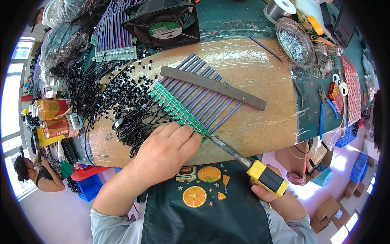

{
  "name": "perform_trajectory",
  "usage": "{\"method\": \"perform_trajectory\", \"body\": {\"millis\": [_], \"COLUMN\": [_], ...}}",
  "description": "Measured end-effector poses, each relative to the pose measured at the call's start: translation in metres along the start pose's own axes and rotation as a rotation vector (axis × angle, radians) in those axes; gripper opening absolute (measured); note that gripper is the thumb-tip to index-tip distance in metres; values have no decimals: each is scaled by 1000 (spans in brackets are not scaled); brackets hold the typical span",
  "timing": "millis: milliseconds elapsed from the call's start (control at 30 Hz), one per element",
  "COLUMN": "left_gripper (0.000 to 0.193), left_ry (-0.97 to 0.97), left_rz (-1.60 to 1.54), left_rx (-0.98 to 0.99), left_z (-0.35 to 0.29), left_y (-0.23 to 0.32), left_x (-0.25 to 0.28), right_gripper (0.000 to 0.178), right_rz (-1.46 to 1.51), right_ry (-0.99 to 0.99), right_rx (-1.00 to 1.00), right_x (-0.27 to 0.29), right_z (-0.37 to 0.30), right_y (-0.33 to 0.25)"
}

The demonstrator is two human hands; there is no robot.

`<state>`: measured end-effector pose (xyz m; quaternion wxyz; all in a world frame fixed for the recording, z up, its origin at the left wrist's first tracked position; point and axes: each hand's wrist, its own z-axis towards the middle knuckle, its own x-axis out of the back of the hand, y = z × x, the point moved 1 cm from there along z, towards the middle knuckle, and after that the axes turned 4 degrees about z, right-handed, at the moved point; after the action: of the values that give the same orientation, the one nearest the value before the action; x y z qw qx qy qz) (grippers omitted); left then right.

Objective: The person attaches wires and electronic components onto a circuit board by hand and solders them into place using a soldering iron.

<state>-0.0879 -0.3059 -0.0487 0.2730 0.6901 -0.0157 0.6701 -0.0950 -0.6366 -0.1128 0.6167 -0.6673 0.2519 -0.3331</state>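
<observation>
A soldering iron [267, 177] with a yellow and black handle is in my right hand [264, 192], its tip at the right end of a row of green circuit boards [178, 109]. My left hand [166, 152] lies on the near edge of that row, fingers curled down and closed; what they pinch is hidden. Black cables [140, 126] run from beside my left hand to the boards. Striped flat wires [203, 93] extend from the boards' far side, and a dark flat bar [213, 87] lies across them.
Small black connectors [122, 91] are heaped at the left. A black fan [162, 24] stands at the back beside more wired boards [115, 54]. At the right are a dish of metal bits [295, 42], a solder spool [280, 9] and blue-handled pliers [321, 116]. Another person [38, 173] is far left.
</observation>
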Motion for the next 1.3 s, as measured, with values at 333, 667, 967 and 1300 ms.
{"method": "perform_trajectory", "body": {"millis": [333,667,967,1300], "left_gripper": [31,33,31,33], "left_ry": [19,26,34,14], "left_rz": [14,-28,-38,-37], "left_rx": [-4,-36,-61,-61], "left_z": [1,3,5,5], "left_y": [1,-4,-3,-2], "left_x": [0,-1,1,0], "right_gripper": [28,30,30,28], "right_rz": [101,86,149,172], "right_ry": [-17,-16,19,52], "right_rx": [-165,-124,-230,-180], "right_x": [4,4,2,1], "right_z": [-17,-16,-12,-16], "right_y": [6,5,0,7]}}
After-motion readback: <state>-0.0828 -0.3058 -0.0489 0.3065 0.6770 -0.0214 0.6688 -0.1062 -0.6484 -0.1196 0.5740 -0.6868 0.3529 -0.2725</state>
